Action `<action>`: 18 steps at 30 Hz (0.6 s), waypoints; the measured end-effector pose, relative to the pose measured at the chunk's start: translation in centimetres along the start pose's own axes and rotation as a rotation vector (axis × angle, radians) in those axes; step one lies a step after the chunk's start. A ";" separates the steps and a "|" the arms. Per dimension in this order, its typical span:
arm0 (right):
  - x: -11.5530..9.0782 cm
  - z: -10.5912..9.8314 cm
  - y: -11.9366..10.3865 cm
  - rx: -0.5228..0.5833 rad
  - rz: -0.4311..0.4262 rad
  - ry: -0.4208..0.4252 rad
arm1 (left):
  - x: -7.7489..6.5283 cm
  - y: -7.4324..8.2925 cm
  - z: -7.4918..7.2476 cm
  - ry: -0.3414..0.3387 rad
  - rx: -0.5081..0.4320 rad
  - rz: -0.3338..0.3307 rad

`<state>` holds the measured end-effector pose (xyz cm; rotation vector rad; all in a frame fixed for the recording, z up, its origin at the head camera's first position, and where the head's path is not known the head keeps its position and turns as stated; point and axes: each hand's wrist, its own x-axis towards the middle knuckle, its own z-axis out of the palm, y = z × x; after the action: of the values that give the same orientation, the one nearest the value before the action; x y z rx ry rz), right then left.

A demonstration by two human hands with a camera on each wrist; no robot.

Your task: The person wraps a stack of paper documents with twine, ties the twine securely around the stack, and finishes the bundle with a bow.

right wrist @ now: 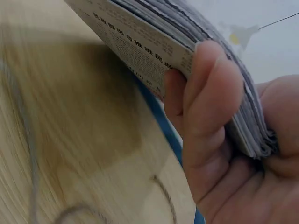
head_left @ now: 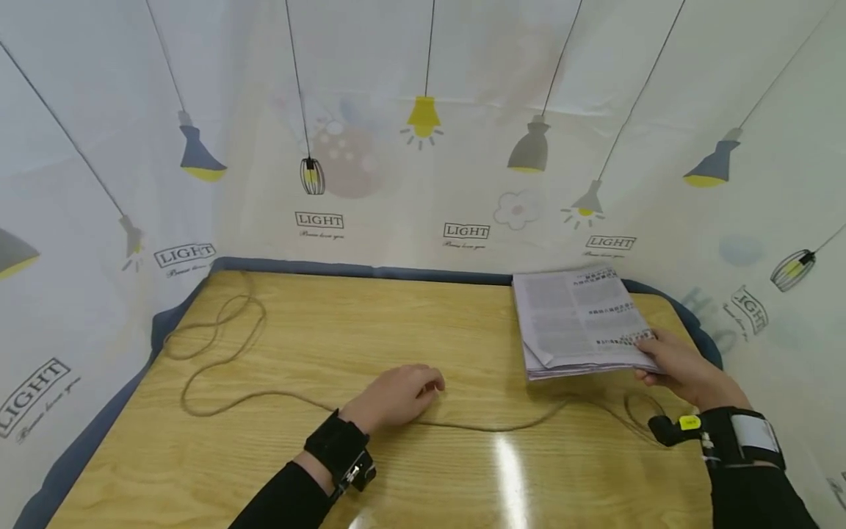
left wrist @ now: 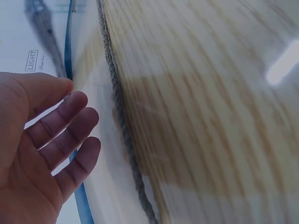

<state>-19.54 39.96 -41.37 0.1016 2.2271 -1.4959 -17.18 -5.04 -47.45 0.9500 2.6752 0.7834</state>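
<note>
Aloft, newspaper stack (head_left: pixel 578 316) near table edge (head_left: pixel 656 300)

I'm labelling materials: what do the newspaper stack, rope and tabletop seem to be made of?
Newspaper stack: thin matte paper, with printed columns and layered edges. Rope: dull plant fibre or cotton, perhaps, judging by its twisted strands. Tabletop: glossy wood or wood-look laminate, showing grain and a bright reflection.

Fine print (head_left: pixel 551 319) on the newspapers (head_left: pixel 581 351) is too small to read; the left hand (head_left: pixel 399 397) hides some rope (head_left: pixel 485 428); the head view crops the worktop (head_left: pixel 396 327).
</note>
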 end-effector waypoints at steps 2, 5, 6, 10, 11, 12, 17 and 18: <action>-0.5 0.5 0.0 0.019 -0.017 0.011 | 0.2 0.0 0.0 0.002 -0.048 -0.026; -1.4 1.8 -0.3 0.054 -0.028 0.029 | 0.4 0.2 0.0 0.015 -0.199 -0.080; -1.7 2.4 -0.4 0.058 -0.039 0.031 | 0.5 0.4 -0.1 0.023 -0.261 -0.100; -3.1 5.2 -0.8 0.102 -0.100 0.030 | 0.5 1.2 -0.6 0.058 -0.519 -0.177; -3.4 6.0 -1.0 0.118 -0.126 0.026 | 0.5 1.4 -0.7 0.061 -0.586 -0.199; -3.7 6.8 -1.1 0.136 -0.150 0.015 | 0.5 1.6 -0.9 0.060 -0.653 -0.221; -3.8 10.6 -2.1 0.258 -0.241 -0.065 | 0.8 1.7 -1.6 0.033 -1.014 -0.289; -3.7 11.4 -2.2 0.274 -0.248 -0.079 | 0.9 1.6 -1.6 0.032 -1.078 -0.288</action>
<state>-13.23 29.53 -41.47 -0.1524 2.0196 -1.8980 -17.62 -4.08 -45.21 0.2552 1.8235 1.8286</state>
